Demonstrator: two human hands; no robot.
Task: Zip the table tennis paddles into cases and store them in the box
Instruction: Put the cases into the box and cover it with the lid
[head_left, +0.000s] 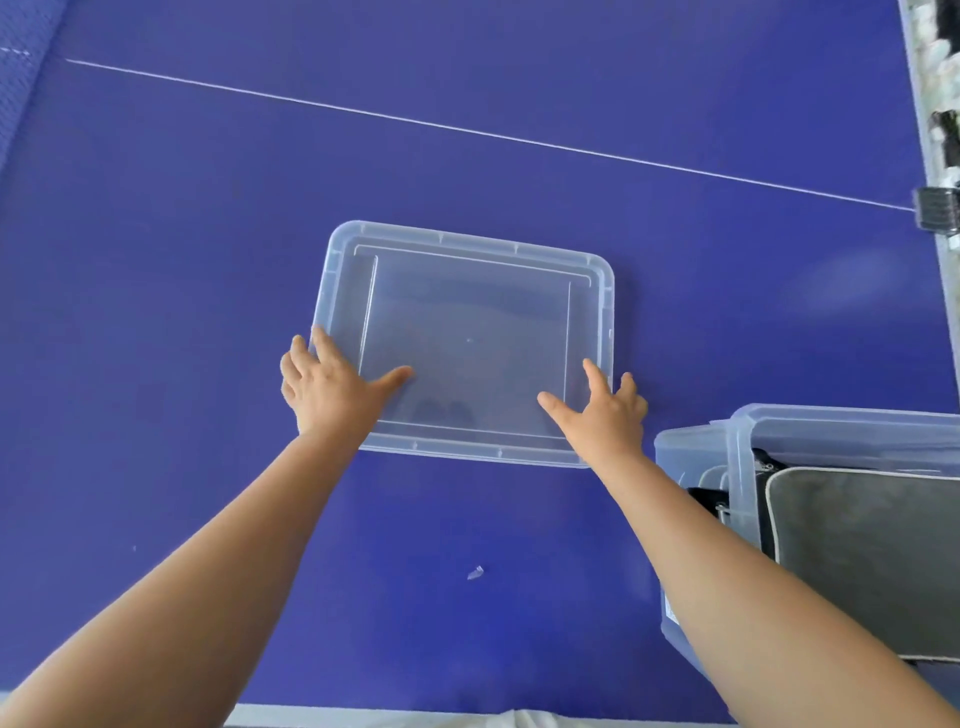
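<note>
A clear plastic lid (467, 332) lies flat on the blue table tennis table (208, 234). My left hand (332, 384) rests on the lid's near left corner, thumb spread across the top and fingers at the left rim. At the near right corner is my right hand (602, 410), thumb on top and fingers along the right rim. The clear storage box (737, 436) stands at the right edge of view, with a grey zipped paddle case (857, 551) inside it. No bare paddle is visible.
A white line crosses the table behind the lid. The table's right edge with a net clamp (937, 210) is at the far right. A small scrap (475, 572) lies on the table near the front edge.
</note>
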